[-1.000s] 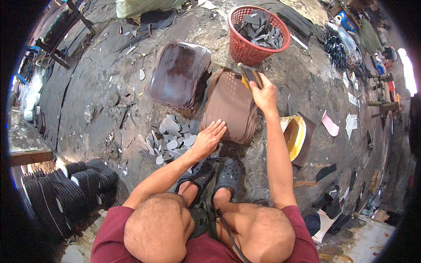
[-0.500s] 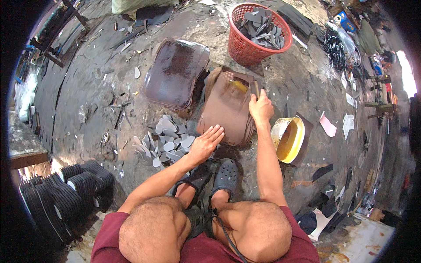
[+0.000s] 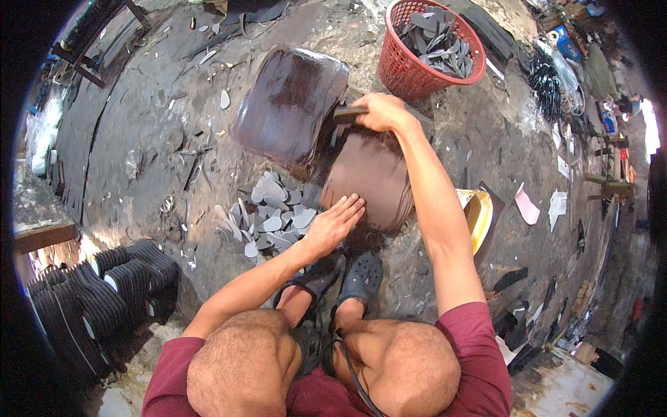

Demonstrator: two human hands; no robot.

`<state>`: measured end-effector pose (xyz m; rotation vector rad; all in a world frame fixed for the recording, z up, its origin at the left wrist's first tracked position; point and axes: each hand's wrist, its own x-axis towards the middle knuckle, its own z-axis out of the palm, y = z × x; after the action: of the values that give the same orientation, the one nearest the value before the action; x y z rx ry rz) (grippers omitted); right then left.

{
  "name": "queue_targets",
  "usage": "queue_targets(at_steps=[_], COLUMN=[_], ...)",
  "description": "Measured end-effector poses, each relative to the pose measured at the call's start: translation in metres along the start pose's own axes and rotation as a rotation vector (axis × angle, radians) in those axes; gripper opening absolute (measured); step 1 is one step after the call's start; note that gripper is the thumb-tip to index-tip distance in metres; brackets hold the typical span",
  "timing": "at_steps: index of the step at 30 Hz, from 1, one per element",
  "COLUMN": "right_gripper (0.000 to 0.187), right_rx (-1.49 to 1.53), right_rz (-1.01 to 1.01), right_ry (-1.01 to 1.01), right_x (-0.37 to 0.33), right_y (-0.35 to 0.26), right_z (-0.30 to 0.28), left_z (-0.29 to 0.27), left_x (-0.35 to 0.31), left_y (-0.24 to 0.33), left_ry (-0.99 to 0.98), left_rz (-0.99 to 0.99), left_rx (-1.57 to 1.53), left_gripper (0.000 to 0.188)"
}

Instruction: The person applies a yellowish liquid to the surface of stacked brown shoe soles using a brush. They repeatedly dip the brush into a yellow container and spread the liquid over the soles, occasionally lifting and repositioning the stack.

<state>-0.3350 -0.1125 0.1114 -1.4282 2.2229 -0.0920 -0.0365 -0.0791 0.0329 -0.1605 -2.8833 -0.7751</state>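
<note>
A stack of brown sheets (image 3: 368,177) lies on the floor in front of my feet. My left hand (image 3: 337,224) rests flat on its near left corner, fingers stretched out. At the far edge of the stack, my right hand (image 3: 384,112) is closed around a flat brown glue spreader (image 3: 349,113) that points left. The spreader's tip reaches toward a second stack of dark, glossy sheets (image 3: 288,104). My right forearm partly covers a yellow-rimmed tub (image 3: 479,219); the amber glue inside is mostly hidden.
Loose grey teardrop-shaped pieces (image 3: 274,215) are heaped left of the brown stack. A red plastic basket (image 3: 417,73) of similar pieces stands at the back. Black soles (image 3: 90,299) are stacked at lower left. Scraps, including a pink one (image 3: 526,203), litter the floor.
My right hand has swept the spreader from the brown stack's right side to its far left corner. The yellow glue puddle no longer shows there. My left hand stays on the stack.
</note>
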Motion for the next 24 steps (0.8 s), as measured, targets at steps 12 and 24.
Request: queue_targets(at_steps=[12, 24], right_gripper=[0.036, 0.024], right_rx=[-0.038, -0.068], right_rz=[0.225, -0.351], right_ry=[0.436, 0.285], right_x=[-0.056, -0.109], right_y=[0.036, -0.090], right_z=[0.028, 0.090], left_z=[0.000, 0.024], left_x=[0.015, 0.010], left_y=[-0.005, 0.008], left_ry=[0.007, -0.019], left_rz=[0.035, -0.056], left_rx=[-0.064, -0.036], left_gripper=[0.068, 0.057])
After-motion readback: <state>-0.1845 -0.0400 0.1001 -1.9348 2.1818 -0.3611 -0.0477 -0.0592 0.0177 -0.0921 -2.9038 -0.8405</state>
